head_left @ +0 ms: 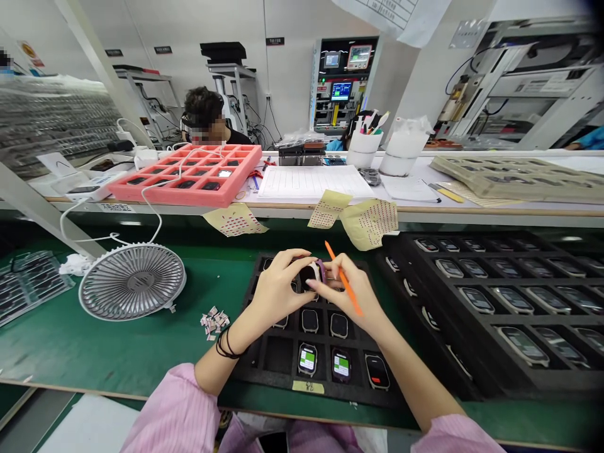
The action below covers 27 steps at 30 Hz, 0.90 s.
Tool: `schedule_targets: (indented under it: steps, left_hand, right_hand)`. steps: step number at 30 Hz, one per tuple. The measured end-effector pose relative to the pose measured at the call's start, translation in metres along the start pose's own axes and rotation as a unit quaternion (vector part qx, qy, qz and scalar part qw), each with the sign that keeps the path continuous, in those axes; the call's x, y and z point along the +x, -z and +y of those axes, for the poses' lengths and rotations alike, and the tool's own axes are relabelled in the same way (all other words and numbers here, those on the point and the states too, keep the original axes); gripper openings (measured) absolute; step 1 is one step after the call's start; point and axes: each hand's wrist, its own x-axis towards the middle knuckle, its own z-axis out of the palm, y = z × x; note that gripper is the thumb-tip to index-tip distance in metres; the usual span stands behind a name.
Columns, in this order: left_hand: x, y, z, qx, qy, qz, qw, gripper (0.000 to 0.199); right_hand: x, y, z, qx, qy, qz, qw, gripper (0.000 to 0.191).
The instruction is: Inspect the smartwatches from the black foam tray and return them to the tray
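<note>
Above a black foam tray, I hold a smartwatch case with a dark face and a purple edge. My left hand pinches its left side between thumb and fingers. On the other side, the fingers of my right hand grip the case too. A slim orange stick with a pointed end is tucked in that hand. In the tray's front row, two watches, one and another, have lit green-and-white screens. Beside them, one watch shows a red mark. My fingers hide part of the case.
Right of the tray stand stacked black foam trays of watches. A grey fan and small paper scraps lie left. Yellow sticker sheets hang from the shelf edge, which bears a pink tray. A person sits beyond.
</note>
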Motion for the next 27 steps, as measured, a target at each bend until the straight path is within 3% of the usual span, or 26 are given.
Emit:
schedule_targets:
  steps: [3, 7, 18, 21, 27]
  left_hand:
    - [-0.001, -0.002, 0.001, -0.004, -0.012, 0.001, 1.000, 0.045]
    - [0.000, -0.001, 0.003, -0.043, -0.038, 0.028, 0.998, 0.050]
    - [0.002, -0.009, -0.003, -0.001, -0.217, 0.138, 0.966, 0.032]
    - [0.003, -0.008, -0.001, -0.009, -0.210, 0.135, 0.968, 0.035]
    - [0.003, -0.001, 0.004, -0.105, -0.131, 0.077, 0.983, 0.052]
  right_hand:
    - [0.004, -0.004, 0.005, 0.019, -0.026, -0.029, 0.999, 0.052]
    - [0.004, 0.000, 0.004, 0.118, -0.050, -0.024, 0.991, 0.049]
    - [0.001, 0.002, -0.008, 0.238, -0.072, -0.012, 0.969, 0.052]
    - [0.000, 0.002, -0.008, 0.237, -0.079, -0.011, 0.968, 0.052]
    - [-0.001, 0.004, -0.012, 0.260, -0.107, -0.035, 0.959, 0.045]
